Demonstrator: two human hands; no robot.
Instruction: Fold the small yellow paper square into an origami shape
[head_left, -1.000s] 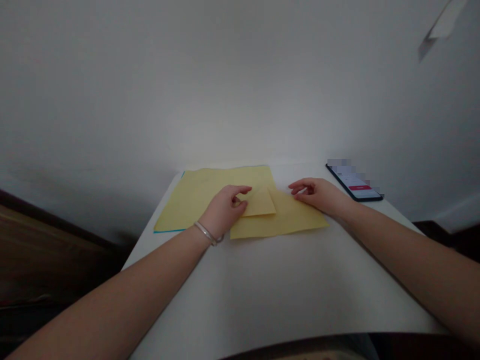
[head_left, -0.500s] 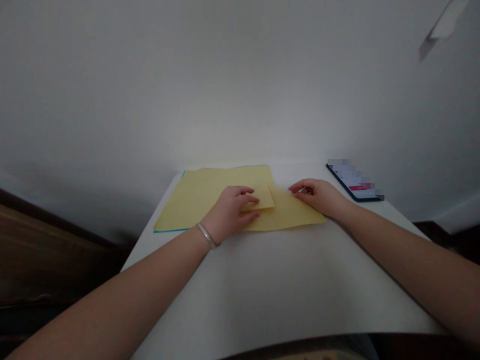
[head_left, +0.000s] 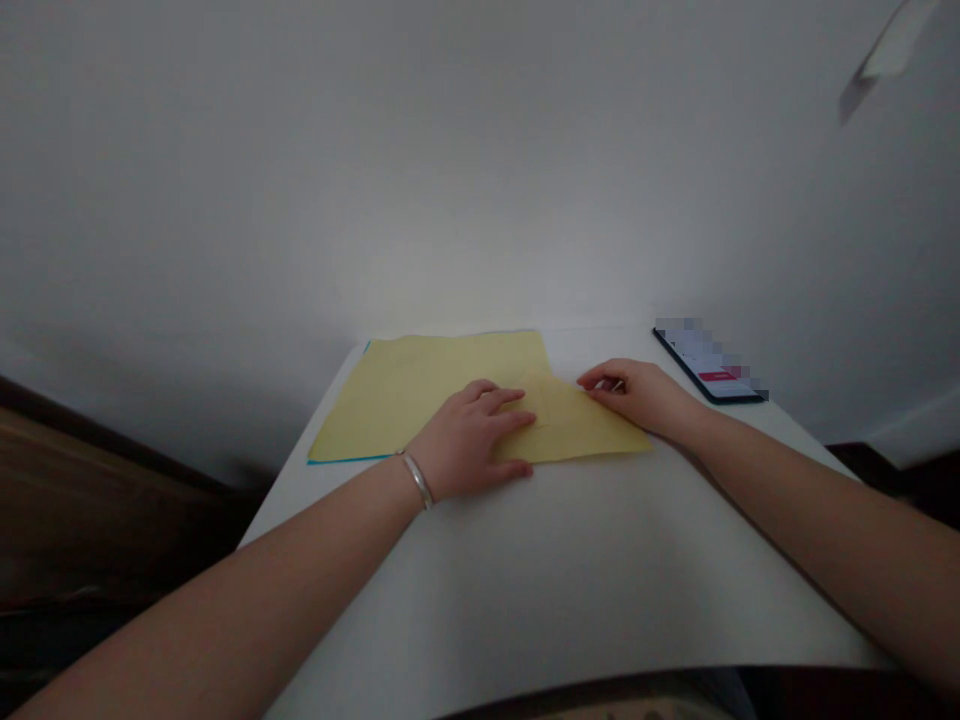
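Hands (head_left: 466,440) (head_left: 637,395) on yellow paper (head_left: 574,425) (folded)

Two hands are in view: one left hand (head_left: 469,440) and one right hand (head_left: 634,395), with two bare forearms behind them. There is one silver bangle (head_left: 417,480) (on the left wrist). Two overlapping sheets of yellow paper lie in view: one flat sheet (head_left: 420,395) and one folded sheet (head_left: 585,425). One white table (head_left: 600,570) bears them, along with one smartphone (head_left: 709,365) (its screen partly pixelated). One white wall (head_left: 450,150) rises behind, with one pale paper tag (head_left: 889,50) near its top corner.
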